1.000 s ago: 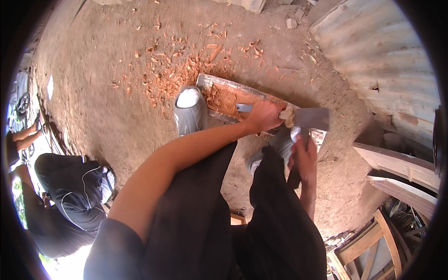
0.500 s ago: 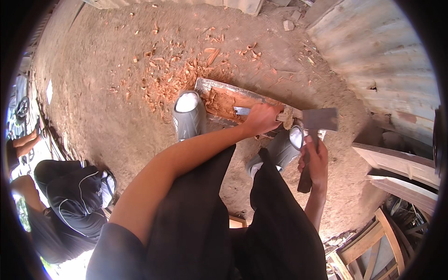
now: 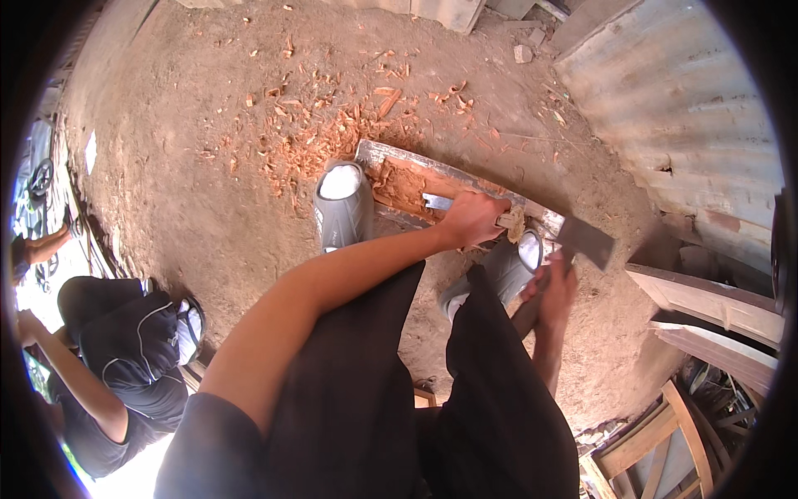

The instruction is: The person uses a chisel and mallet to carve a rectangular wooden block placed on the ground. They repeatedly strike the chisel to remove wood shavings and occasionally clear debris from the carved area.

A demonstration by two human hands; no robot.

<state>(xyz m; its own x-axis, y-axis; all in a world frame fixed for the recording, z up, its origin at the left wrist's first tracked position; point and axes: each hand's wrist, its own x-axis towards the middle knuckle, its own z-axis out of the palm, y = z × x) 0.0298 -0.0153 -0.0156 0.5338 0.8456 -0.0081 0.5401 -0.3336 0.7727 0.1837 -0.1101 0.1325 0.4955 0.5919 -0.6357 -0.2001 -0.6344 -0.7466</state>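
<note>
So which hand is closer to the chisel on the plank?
Left. The left hand grips the chisel on the plank; the right hand is off to the side, holding a hatchet.

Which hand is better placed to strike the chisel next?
Right, probably. The right hand grips the hammer raised just beside the chisel, while the left hand is wrapped around the chisel, steadying it on the plank.

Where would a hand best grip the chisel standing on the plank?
Grip the chisel by its wooden handle end, coming from the near side, as the left hand does. Its metal blade points away into the cut in the plank, so the handle is the only free part.
</note>
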